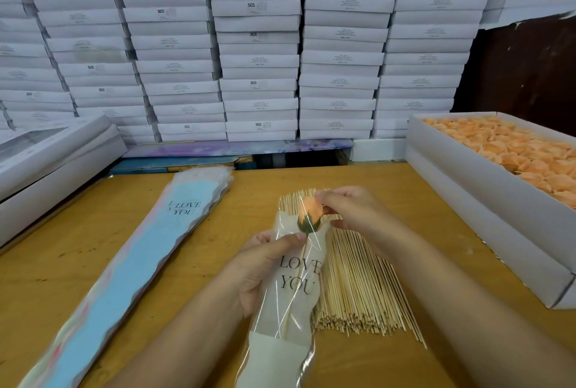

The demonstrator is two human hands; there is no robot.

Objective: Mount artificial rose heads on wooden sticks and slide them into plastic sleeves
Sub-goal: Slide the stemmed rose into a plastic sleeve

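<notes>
the left hand (263,266) grips the plastic sleeve (293,291) near its mouth, thumb pressed across the front; the right hand (349,216) pinches the peach rose head (309,208) at its top. the rose sits at the sleeve's opening, its wooden stick (296,291) already running down inside, all held above the pile of loose sticks (355,278) on the counter (93,231). pushing down on the bloom could crush petals or slip the head off its stick, and the thin film may buckle or catch the green calyx.
</notes>
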